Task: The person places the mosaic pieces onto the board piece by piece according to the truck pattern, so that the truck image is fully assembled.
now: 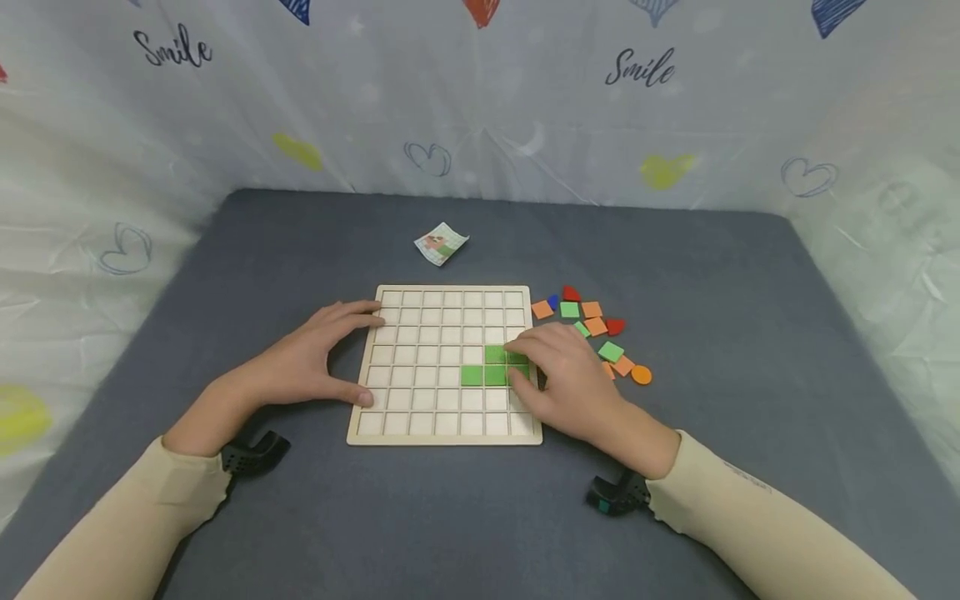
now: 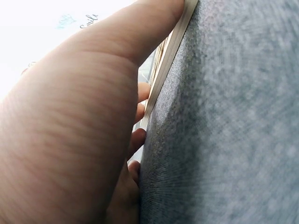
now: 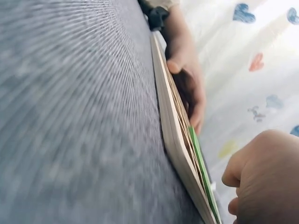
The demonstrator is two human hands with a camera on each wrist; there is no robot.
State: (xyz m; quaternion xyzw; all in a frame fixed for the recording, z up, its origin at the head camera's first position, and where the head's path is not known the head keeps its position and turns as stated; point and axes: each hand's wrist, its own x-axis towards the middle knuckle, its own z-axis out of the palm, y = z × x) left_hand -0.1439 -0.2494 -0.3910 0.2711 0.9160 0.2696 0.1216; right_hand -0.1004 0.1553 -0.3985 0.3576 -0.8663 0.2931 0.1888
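A square wooden grid board [image 1: 423, 440] lies flat on the table. My left hand [image 1: 303, 354] rests at its left edge, thumb on the rim low down and fingertips on the rim higher up. In the left wrist view the thumb [image 2: 154, 18] lies along the board's edge [image 2: 170, 51]. Several green square tiles [image 1: 472, 376] fill cells at the board's right side. Over them is my right hand [image 1: 566, 379], index fingertip and thumb tip apart at the tiles. It partly hides the rightmost ones. In the right wrist view a green tile [image 3: 198, 156] stands slightly above the board's edge [image 3: 170, 121].
Right of the board lie loose pieces: orange squares [image 1: 592, 310], green squares [image 1: 611, 352], red pieces [image 1: 615, 327], a blue piece [image 1: 553, 302] and an orange disc [image 1: 641, 374]. Behind the board lies a small printed card [image 1: 441, 244]. A printed white curtain [image 1: 480, 100] borders the grey table [image 1: 697, 333].
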